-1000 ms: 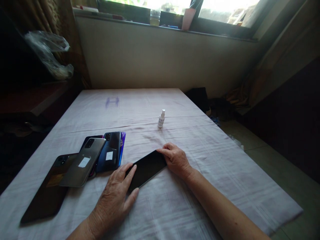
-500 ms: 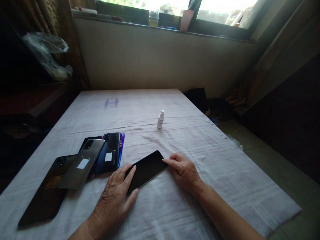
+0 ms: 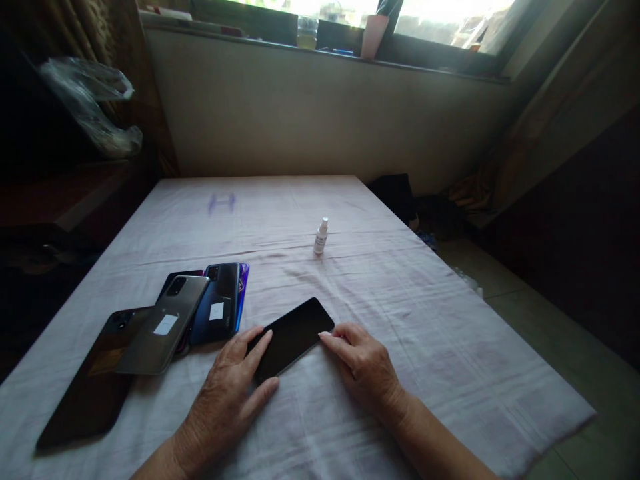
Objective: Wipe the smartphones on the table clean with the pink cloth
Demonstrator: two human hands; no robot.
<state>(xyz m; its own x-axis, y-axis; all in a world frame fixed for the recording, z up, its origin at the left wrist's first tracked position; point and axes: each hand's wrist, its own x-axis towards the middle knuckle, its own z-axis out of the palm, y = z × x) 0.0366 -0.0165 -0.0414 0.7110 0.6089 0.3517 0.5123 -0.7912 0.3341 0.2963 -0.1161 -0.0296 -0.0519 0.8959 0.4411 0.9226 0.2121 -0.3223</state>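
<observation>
Steady the glossy black rectangular phone (image 3: 297,333) flat on the white cloth-covered desk (image 3: 400,287) with the left hand's wide grip (image 3: 227,380) — press lightly at the phone's near edge with the right hand's narrow grip (image 3: 365,363) — cannot tell if holding anything.

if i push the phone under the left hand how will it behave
The black phone is a flat slab, so it's probably stiff. Its smooth, dark face may be slippery. Lying flat on the tablecloth, it seems unlikely to roll or tip.
</observation>
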